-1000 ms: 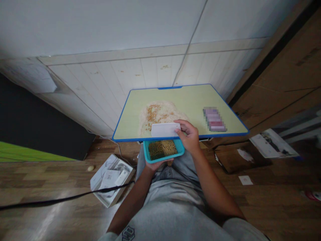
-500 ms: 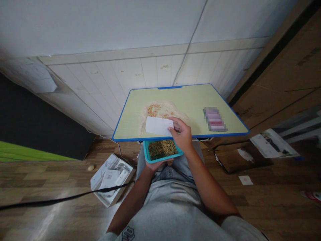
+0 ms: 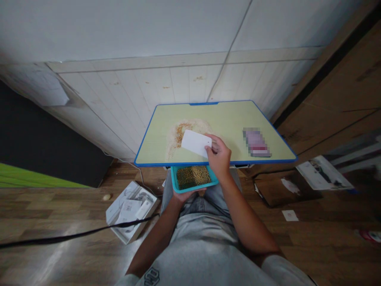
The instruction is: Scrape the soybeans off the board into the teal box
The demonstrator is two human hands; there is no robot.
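Head view: we see right hand pinching white card, yellow kernels at its ten o'clock, left hand holding turquoise tray at its six.

left hand: under 1 teal tray of beans | right hand: holding 1 white card over table

"Where does the head view look from?"
"Above and behind the right hand and left hand, facing forward and down."
"How near?"
"Far enough back to fit the table edge to edge beyond the left hand."
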